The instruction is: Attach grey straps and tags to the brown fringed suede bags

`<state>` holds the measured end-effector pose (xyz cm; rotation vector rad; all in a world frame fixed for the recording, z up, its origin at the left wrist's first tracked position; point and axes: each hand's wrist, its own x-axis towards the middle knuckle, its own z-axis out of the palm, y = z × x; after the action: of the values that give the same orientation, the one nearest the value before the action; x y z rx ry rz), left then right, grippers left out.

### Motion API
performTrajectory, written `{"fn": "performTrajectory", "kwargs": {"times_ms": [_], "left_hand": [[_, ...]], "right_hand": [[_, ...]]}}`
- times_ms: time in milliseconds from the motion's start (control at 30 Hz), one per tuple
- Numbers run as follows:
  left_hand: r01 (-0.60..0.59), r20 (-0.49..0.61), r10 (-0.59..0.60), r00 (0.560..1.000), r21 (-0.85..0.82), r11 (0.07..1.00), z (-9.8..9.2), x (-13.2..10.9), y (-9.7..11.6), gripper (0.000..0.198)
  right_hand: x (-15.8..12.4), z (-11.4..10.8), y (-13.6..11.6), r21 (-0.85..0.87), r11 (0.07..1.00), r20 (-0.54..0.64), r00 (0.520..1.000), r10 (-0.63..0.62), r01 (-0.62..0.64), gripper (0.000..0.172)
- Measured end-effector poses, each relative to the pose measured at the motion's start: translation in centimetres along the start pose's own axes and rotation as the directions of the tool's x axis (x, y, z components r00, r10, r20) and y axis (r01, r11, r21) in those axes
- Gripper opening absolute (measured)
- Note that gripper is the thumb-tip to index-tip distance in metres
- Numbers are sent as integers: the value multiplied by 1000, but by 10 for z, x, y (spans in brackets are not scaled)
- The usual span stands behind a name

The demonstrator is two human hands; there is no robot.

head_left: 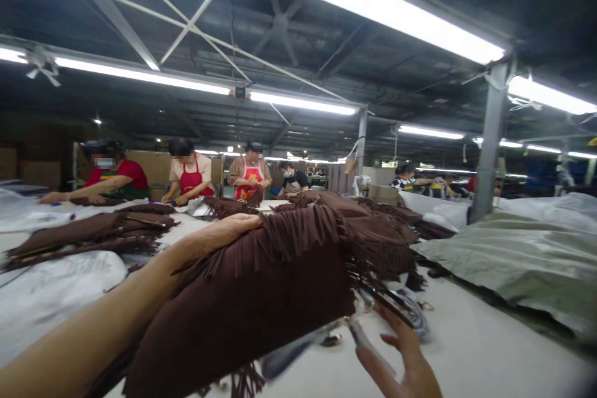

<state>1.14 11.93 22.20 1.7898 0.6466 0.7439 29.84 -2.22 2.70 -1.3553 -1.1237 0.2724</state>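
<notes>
A dark brown fringed piece [261, 286], soft like suede and perhaps a bag, hangs slanting across the front. My left hand [233, 229] is closed over its upper edge, the fingers partly hidden behind the fringe. Low on the right, my right hand [401, 357] is beside the piece's right end, thumb and fingers curved around a blurred greyish slim object [370, 345]. Its kind cannot be made out. Just above those fingers runs a dark narrow strip [389, 306]. Small metal fittings [332, 341] lie on the white table [461, 336] underneath.
More brown fringed pieces [377, 230] are heaped beyond my hands, with others [93, 230] at left. White plastic [60, 280] lies at the left, and a grey-green sheet [522, 261] covers the right side. Several co-workers stand across the table, one in a red apron [190, 181]. A post [489, 143] rises at right.
</notes>
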Motion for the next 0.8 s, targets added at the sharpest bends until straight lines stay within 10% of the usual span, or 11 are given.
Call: {"fn": "performTrajectory", "kwargs": {"times_ms": [100, 200, 367, 633, 800], "left_hand": [[103, 35, -112, 993, 187, 977, -4, 2, -47, 57], [166, 37, -189, 981, 342, 925, -5, 2, -101, 58], [196, -10, -245, 970, 630, 751, -10, -3, -163, 45], [85, -97, 8, 995, 910, 406, 27, -11, -155, 26], [-424, 376, 200, 905, 751, 505, 94, -38, -153, 44]], "right_hand": [[2, 17, 7, 215, 970, 323, 946, 36, -110, 67], [-6, 43, 24, 334, 893, 627, 779, 29, -301, 48], [-28, 77, 32, 411, 716, 671, 719, 182, -564, 41], [-27, 90, 11, -157, 822, 701, 524, 483, -547, 37], [-24, 77, 15, -194, 831, 755, 461, 466, -522, 41]]}}
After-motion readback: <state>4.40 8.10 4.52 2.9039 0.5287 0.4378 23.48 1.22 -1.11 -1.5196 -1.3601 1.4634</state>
